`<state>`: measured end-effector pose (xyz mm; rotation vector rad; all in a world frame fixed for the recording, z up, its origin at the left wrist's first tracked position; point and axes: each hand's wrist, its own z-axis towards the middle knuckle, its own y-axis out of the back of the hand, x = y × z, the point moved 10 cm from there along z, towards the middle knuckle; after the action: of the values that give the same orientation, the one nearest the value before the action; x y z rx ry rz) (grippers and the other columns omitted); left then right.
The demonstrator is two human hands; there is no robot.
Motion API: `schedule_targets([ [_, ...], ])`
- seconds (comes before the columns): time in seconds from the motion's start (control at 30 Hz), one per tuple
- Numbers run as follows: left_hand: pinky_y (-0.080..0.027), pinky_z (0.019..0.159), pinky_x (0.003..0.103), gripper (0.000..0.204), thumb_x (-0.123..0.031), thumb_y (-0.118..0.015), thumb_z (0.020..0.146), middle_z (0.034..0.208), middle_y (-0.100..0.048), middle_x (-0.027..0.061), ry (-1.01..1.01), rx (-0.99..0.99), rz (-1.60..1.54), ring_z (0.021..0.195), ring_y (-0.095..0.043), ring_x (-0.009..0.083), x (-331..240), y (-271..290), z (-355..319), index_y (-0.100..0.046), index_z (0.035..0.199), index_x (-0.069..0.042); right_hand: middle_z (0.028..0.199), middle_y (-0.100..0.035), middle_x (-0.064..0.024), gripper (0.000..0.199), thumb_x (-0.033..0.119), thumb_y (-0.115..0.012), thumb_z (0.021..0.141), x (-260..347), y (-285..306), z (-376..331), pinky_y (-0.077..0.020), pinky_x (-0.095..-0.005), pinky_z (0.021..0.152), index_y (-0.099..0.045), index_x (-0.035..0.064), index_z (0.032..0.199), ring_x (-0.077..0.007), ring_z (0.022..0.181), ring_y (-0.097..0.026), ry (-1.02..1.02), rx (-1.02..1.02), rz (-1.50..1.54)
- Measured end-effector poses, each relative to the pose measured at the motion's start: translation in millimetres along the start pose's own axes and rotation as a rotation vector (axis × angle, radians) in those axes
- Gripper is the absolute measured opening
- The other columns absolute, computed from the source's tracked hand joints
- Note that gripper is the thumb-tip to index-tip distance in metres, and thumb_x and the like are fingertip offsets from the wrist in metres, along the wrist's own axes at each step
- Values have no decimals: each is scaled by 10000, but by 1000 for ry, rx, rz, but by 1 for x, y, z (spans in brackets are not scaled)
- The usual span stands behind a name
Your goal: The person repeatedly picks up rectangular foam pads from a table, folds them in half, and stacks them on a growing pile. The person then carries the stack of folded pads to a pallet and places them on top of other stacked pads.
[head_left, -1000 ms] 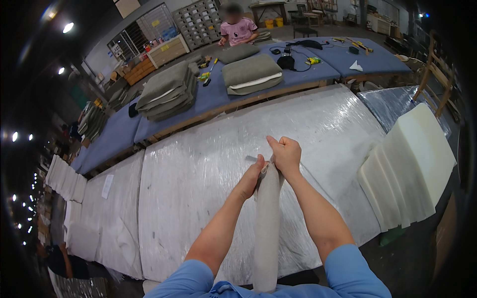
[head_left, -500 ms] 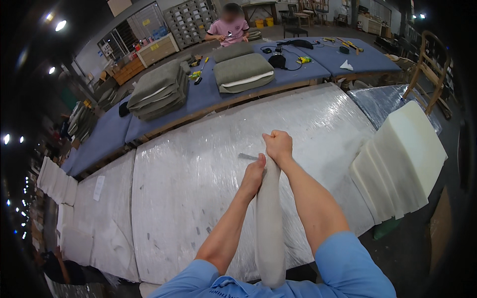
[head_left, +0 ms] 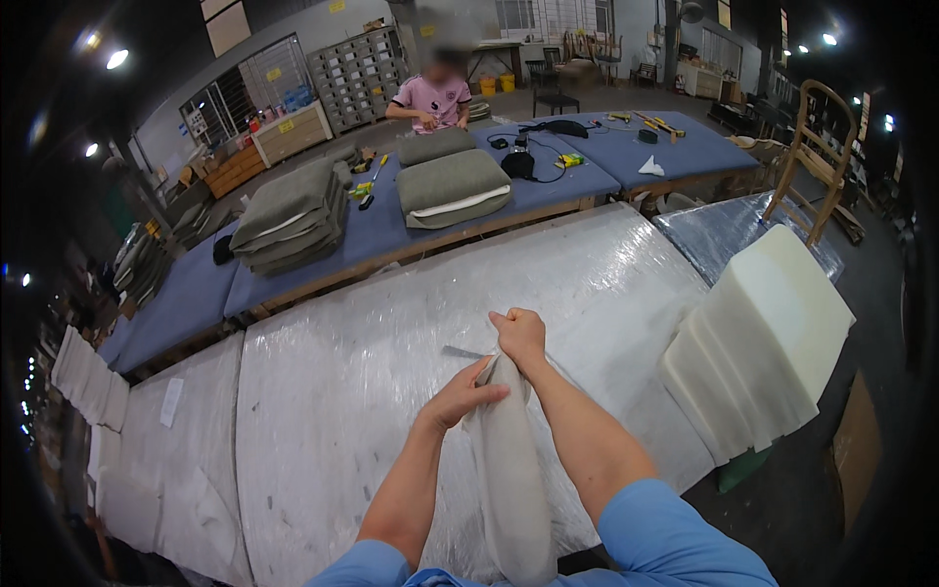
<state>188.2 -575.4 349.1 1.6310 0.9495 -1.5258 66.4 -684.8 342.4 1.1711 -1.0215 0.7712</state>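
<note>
A long, pale grey-beige fabric-covered cushion [head_left: 514, 479] stands on edge in front of me, its near end against my shirt. At its far end my right hand [head_left: 520, 338] is closed in a fist on the bunched fabric. Just nearer and to the left, my left hand [head_left: 463, 396] grips the cushion's side, thumb laid over its top edge; some of its fingers are hidden behind the cloth. A dark grey strip [head_left: 460, 352] juts out left of the far end. Beneath lies a table wrapped in clear plastic film [head_left: 333, 391].
Foam slabs [head_left: 753, 342] are stacked at the right, near a wooden chair frame [head_left: 817, 157]. White pieces [head_left: 88, 382] lie far left. Beyond, a blue-topped table [head_left: 372, 230] carries grey-green cushions [head_left: 293, 215], tools and cables. A person in pink [head_left: 432, 101] stands behind it.
Both hands have come lower in the picture with the cushion's far end. My left hand's fingers have loosened and spread somewhat, while the right fist stays on the fabric. The whole view has shifted.
</note>
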Motion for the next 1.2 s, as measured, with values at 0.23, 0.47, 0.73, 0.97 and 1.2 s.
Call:
schedule_targets([
  [0.23,-484,950,328,616,-485,-622,975,1196,-660,104,197,-561,-74,1087,-606,200,55,53,0,-616,1293,43,645,-646,-183,416,357,-742,859,10,-15,-7,-490,-464,638,-630,19,643,-332,594,-608,22,29,11],
  [0.47,-500,834,300,495,-495,-643,981,1024,-690,61,45,-247,-201,934,-622,145,27,28,6,-697,1153,-34,609,-590,-173,454,382,-754,859,8,-14,0,-453,-458,595,-606,22,626,-307,558,-522,181,-109,-54],
  [0.73,-525,817,307,451,-391,-577,1030,1091,-709,85,57,-433,-305,939,-646,142,27,45,-11,-701,1201,7,535,-504,-155,483,316,-765,870,34,-37,-14,-395,-448,546,-526,4,589,-269,497,-400,252,-105,-17],
  [0.97,-522,796,288,460,-378,-513,1064,1053,-708,88,6,-475,-362,899,-648,131,29,53,-3,-699,1178,27,505,-455,-91,502,290,-765,878,25,-57,0,-383,-417,531,-497,10,560,-174,497,-390,245,6,8],
  [1.2,-512,804,316,500,-420,-515,1041,993,-708,97,16,-585,-132,885,-638,145,42,75,3,-702,1126,36,505,-450,-96,494,299,-765,854,16,-73,13,-375,-421,523,-498,4,560,-174,506,-371,214,92,-44],
])
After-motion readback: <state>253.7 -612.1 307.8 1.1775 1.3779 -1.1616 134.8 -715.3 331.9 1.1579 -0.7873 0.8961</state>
